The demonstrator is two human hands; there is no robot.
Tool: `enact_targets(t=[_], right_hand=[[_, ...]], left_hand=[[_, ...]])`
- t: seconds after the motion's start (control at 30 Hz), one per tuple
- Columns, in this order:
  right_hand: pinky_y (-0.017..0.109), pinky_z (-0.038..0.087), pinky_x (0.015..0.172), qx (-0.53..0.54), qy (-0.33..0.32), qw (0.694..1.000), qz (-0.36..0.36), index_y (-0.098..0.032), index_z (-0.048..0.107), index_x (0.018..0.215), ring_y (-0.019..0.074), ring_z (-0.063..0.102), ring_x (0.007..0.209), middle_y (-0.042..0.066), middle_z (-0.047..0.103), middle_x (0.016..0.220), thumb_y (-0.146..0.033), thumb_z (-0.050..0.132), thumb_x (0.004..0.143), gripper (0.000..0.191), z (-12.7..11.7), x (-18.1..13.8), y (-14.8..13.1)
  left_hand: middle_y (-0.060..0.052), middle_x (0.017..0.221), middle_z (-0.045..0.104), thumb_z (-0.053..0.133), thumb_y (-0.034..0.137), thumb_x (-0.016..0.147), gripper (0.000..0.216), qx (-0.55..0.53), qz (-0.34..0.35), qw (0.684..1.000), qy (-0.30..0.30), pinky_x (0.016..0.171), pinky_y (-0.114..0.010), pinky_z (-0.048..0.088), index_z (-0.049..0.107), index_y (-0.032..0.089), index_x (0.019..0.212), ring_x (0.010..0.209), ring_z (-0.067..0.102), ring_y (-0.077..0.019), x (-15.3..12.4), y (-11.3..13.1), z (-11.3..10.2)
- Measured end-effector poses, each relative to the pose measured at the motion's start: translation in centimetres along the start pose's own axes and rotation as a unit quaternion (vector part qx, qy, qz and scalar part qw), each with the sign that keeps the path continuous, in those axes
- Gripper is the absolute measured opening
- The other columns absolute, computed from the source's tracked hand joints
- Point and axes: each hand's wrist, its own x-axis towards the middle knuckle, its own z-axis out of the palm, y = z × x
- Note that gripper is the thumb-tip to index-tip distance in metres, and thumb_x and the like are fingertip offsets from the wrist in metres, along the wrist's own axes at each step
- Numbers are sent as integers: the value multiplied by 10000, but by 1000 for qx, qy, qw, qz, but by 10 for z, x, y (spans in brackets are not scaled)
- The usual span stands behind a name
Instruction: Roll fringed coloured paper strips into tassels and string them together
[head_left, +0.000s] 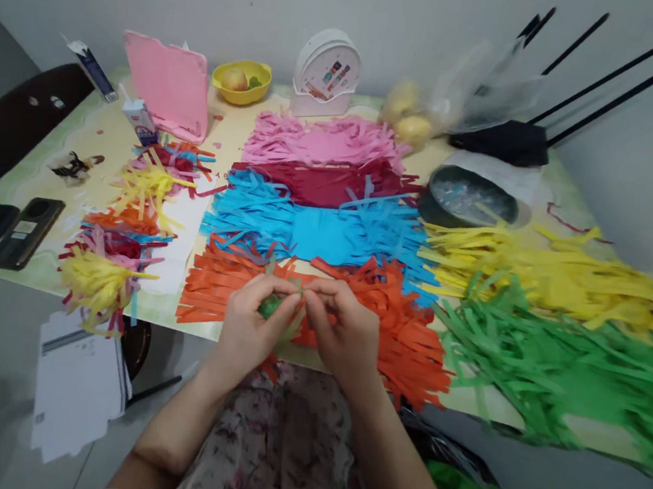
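My left hand [251,323] and my right hand [339,327] meet just above the table's near edge, fingertips pinched together. Between them sits a small rolled piece of green paper [269,305]; the left fingers curl round it and the right fingers pinch its strip end. Under the hands lies an orange fringed paper sheet [400,328]. Behind it lie blue [316,231], dark red [323,183] and pink [322,143] fringed sheets. Green fringed paper [558,366] and yellow fringed paper [565,278] spread to the right.
Finished multicoloured paper pompoms [113,247] lie at the left, beside two dark phones [6,232]. A pink case [170,85], a yellow bowl [241,80], a white round stand [327,70], a dark tin [470,200] and a tripod [536,136] stand at the back. White papers [76,383] hang below the table edge.
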Motion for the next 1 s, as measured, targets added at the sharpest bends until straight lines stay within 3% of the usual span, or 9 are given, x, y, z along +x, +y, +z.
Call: enact_targets(t=[0.13, 0.23, 0.43, 0.63, 0.87, 1.0], right_hand=[[208, 387, 459, 86, -24, 994, 62, -195, 608, 935, 97, 543, 468, -35, 634, 610, -289, 564, 936, 104, -1, 2, 0], [199, 352, 426, 149, -51, 983, 97, -192, 610, 953, 83, 482, 439, -46, 618, 607, -295, 577, 924, 112, -3, 2, 0], [194, 310, 424, 198, -37, 973, 112, -192, 593, 778, 67, 421, 420, -66, 555, 529, -307, 586, 919, 182, -2, 1, 0], [213, 460, 533, 129, 32, 989, 64, -199, 662, 881, 121, 643, 563, -13, 707, 657, -274, 626, 895, 84, 3, -3, 2], [214, 384, 461, 57, 16, 998, 37, -196, 621, 754, 99, 526, 451, -41, 588, 533, -283, 606, 909, 178, -3, -3, 3], [218, 374, 474, 64, 5, 998, 28, -197, 687, 841, 91, 462, 449, -59, 541, 526, -281, 656, 882, 99, -7, -2, 1]], left_hand=[[-24, 809, 730, 658, 270, 885, 110, -15, -20, 999, 20, 713, -240, 493, 699, 183, 833, 759, 673, -151, -2, -3, 3], [-14, 796, 723, 682, 285, 872, 103, -79, -42, 996, 12, 651, -216, 494, 679, 181, 870, 711, 677, -134, -3, -6, 4], [-6, 764, 701, 691, 279, 867, 117, -102, -17, 994, 16, 621, -187, 483, 678, 169, 830, 674, 647, -107, -5, -5, 7], [-29, 804, 723, 650, 267, 894, 105, -130, -35, 991, 3, 643, -195, 507, 663, 165, 912, 715, 686, -123, -8, -2, 6], [-21, 761, 695, 669, 282, 873, 117, -155, -50, 987, -11, 623, -204, 509, 656, 167, 856, 693, 670, -128, -9, -2, 7], [-21, 767, 709, 679, 279, 865, 112, -169, -64, 983, 6, 611, -199, 504, 650, 171, 868, 683, 680, -126, -9, 0, 8]])
